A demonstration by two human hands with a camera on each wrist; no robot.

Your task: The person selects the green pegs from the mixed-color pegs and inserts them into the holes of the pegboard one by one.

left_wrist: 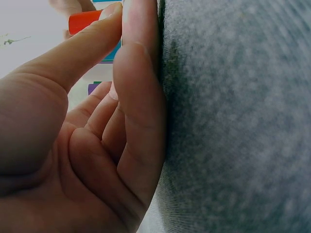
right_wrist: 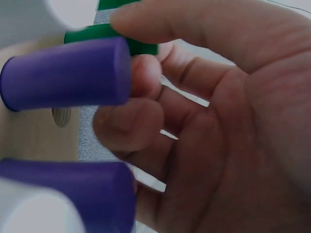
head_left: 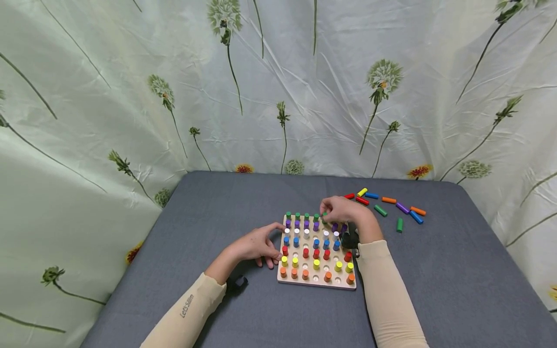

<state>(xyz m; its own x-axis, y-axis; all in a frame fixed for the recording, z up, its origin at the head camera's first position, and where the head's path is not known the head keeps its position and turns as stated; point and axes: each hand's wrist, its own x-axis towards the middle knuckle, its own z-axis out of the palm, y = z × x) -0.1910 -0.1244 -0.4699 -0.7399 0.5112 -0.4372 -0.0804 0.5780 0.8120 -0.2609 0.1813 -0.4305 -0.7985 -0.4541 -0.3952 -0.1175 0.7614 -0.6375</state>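
A wooden pegboard point(head_left: 300, 282) lies on the table, carrying rows of green, purple, white, blue, red, yellow and orange pegs. At its far row my right hand point(head_left: 344, 210) pinches a green peg point(right_wrist: 143, 47) between thumb and fingers. The right wrist view shows that peg at the board's far side, with a bare hole point(right_wrist: 61, 117) nearby and a purple peg point(right_wrist: 73, 73) in front. My left hand point(head_left: 256, 245) rests against the board's left edge, thumb and index finger spread along it. In the left wrist view, its other fingers lie loosely bent by the cloth.
Loose pegs lie scattered behind and right of the board, among them a green peg point(head_left: 399, 225), a purple peg point(head_left: 402, 208) and an orange peg point(head_left: 418, 211). A grey cloth point(head_left: 235, 203) covers the table. Behind it hangs a flowered curtain point(head_left: 261, 135).
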